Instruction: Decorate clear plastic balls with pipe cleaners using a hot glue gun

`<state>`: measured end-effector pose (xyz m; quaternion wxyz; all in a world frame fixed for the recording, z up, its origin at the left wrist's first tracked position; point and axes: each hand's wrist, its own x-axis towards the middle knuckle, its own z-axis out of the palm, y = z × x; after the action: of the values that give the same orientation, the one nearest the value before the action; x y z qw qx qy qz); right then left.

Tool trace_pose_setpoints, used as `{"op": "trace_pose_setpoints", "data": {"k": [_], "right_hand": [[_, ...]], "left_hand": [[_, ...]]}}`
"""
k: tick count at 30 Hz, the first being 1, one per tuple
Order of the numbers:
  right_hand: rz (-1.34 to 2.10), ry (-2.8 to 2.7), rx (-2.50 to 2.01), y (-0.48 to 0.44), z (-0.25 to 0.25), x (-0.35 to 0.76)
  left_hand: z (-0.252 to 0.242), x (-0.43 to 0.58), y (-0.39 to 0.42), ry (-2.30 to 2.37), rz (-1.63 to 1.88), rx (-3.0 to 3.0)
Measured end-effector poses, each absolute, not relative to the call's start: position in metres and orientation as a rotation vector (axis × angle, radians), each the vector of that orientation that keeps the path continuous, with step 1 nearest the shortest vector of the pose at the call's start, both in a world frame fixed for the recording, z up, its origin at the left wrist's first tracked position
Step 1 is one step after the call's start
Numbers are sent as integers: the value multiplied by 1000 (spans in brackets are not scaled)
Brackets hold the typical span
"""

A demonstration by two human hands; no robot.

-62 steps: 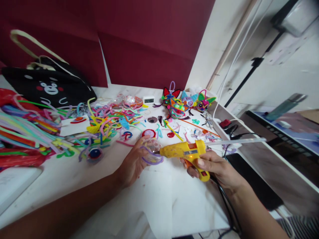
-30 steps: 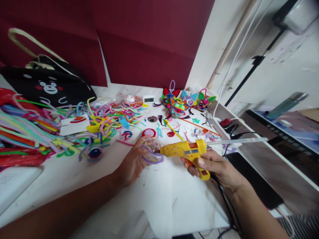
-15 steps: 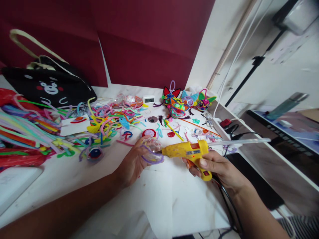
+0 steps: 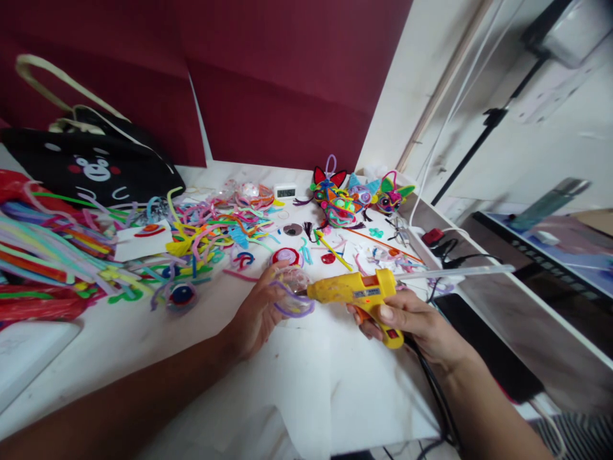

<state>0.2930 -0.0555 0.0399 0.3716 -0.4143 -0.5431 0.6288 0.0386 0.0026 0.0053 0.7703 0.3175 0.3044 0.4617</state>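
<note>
My left hand (image 4: 260, 311) grips a clear plastic ball (image 4: 293, 281) with a purple pipe cleaner (image 4: 293, 312) curved along its lower side. From the right, my right hand (image 4: 407, 319) is wrapped round the handle of a yellow hot glue gun (image 4: 352, 291), fingers at its orange trigger. The gun's nozzle meets the ball's right side; whether it touches is hard to make out. A long clear glue stick (image 4: 457, 273) sticks out of the gun's back. Just behind the ball lies a red and white coil (image 4: 282, 255).
Bundles of pipe cleaners (image 4: 48, 255) fill the left side, below a black bag (image 4: 86, 163). Several finished colourful ornaments (image 4: 341, 207) stand at the back near a small digital clock (image 4: 286, 191). On the right lie a black phone (image 4: 488, 345) and plugged cables (image 4: 450, 252).
The glue gun and my right hand have shifted slightly to the left, the nozzle closer along the ball. My left hand holds the ball in nearly the same place.
</note>
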Motion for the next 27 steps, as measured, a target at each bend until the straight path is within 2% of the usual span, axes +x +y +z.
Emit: {"op": "trace_pose_setpoints", "data": {"k": [27], "right_hand": [[1582,-1417,-1084,-57,44,291]], "left_hand": [[0,38,2,599,980,693]]}}
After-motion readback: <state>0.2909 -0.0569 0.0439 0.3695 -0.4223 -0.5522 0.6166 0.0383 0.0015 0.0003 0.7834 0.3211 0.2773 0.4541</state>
